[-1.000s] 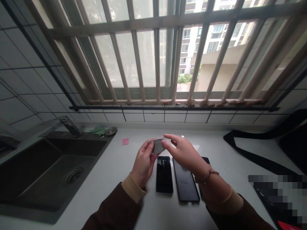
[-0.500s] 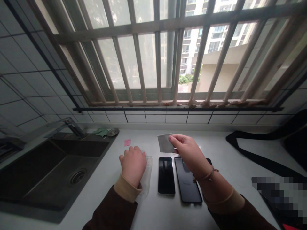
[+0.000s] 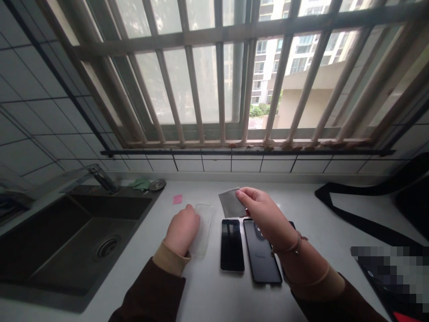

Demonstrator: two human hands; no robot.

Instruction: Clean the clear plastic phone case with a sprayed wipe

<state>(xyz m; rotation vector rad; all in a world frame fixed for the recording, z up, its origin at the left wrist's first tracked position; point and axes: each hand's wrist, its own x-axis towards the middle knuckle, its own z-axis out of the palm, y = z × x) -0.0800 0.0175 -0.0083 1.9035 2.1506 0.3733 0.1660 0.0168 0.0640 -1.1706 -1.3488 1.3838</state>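
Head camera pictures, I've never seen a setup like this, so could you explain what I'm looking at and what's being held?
There's no machine here, just a person's two bare hands. The camera is worn on that person's head, looking forward and down, so the arms come in from the bottom.

The right hand holds a small grey cloth. The left hand is at the edge of a clear phone case; its fingertips are hidden, so I can't tell how it grips.

On the white counter also lie a phone, what looks like a black phone case and a pink note. A sink is at the left.
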